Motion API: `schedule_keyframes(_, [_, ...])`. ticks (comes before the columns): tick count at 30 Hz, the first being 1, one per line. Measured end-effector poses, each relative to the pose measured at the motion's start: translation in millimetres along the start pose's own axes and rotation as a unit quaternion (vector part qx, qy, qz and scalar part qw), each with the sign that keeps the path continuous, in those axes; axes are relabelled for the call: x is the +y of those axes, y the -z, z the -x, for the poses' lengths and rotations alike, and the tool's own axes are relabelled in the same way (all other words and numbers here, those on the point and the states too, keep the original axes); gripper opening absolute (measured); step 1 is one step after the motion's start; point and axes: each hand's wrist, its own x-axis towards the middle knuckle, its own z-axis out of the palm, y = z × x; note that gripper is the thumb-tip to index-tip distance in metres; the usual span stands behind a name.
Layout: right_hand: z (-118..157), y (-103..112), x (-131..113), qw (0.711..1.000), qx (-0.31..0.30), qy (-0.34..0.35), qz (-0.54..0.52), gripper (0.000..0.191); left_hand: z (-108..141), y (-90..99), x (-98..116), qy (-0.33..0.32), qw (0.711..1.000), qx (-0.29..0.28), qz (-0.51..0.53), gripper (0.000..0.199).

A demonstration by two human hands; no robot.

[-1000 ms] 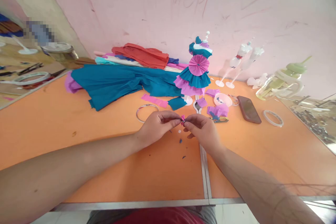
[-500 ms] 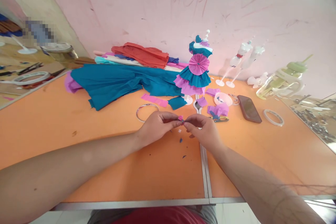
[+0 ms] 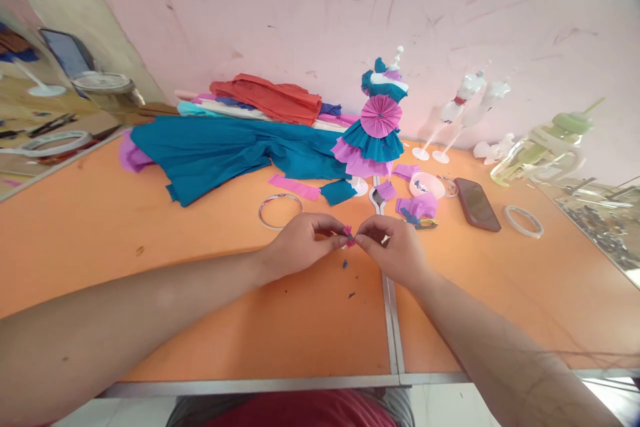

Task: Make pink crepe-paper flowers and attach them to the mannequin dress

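Pink paper bow (image 3: pixel 349 236) pinched by left hand (image 3: pixel 295 243) and right hand (image 3: pixel 397 248)
Probably featherlight, soft, easily torn; best held at its middle.

Bright, diffuse light fills the view; a soft shadow darkens the bench (image 3: pixel 280 333) below the left hand (image 3: pixel 303 242). Between the hands, the small pink piece (image 3: pixel 349 235) looks blurred; far beyond the right hand (image 3: pixel 395 245), distortion stretches the bottle (image 3: pixel 543 140).
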Motion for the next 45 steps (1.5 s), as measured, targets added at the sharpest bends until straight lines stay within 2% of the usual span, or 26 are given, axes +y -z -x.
schedule_keyframes(4, [1,2,2,0.996,-0.008,0.062,0.062,0.009,0,-0.7,0,0.003,1.000,-0.005,-0.021,0.025])
schedule_keyframes(7, [2,4,1,0.996,0.002,0.072,0.044,0.018,-1,-2.1,-1,0.008,1.000,-0.007,0.007,0.026])
schedule_keyframes(9, [2,4,0,0.998,0.005,0.061,0.014,0.025,0,-3.0,-1,0.013,1.000,-0.010,0.017,0.025])
schedule_keyframes(14, [0,0,0,0.999,0.015,0.017,-0.028,0.016,1,-4.2,1,0.015,1.000,-0.018,0.014,0.026])
schedule_keyframes(19, [-1,2,-4,0.995,0.033,-0.043,-0.080,0.022,0,-2.3,0,0.007,0.998,0.015,0.060,0.030])
schedule_keyframes(23, [-1,1,-6,0.991,0.023,-0.094,-0.097,0.029,-2,-0.6,0,0.016,0.996,0.028,0.081,0.033])
schedule_keyframes(29, [-2,-1,-2,0.991,0.012,-0.099,-0.088,0.030,-3,1.9,-1,0.025,0.994,-0.002,0.105,0.035])
schedule_keyframes(32, [-2,0,0,0.996,0.049,-0.045,-0.064,0.025,-4,2.9,-2,0.034,0.992,-0.017,0.116,0.037])
schedule_keyframes(34, [0,0,0,0.994,0.093,0.040,-0.029,0.025,-5,2.8,-3,0.044,0.992,-0.010,0.115,0.037])
schedule_keyframes(38, [5,1,1,0.959,0.132,0.216,0.131,0.012,-4,1.2,-5,0.046,0.991,-0.001,0.124,0.035])
schedule_keyframes(41, [7,1,4,0.933,0.142,0.253,0.214,0.015,-3,-0.2,-5,0.038,0.991,-0.002,0.127,0.029])
schedule_keyframes(45, [6,0,7,0.920,0.151,0.264,0.246,0.015,-3,-1.2,-6,0.035,0.992,-0.005,0.118,0.028])
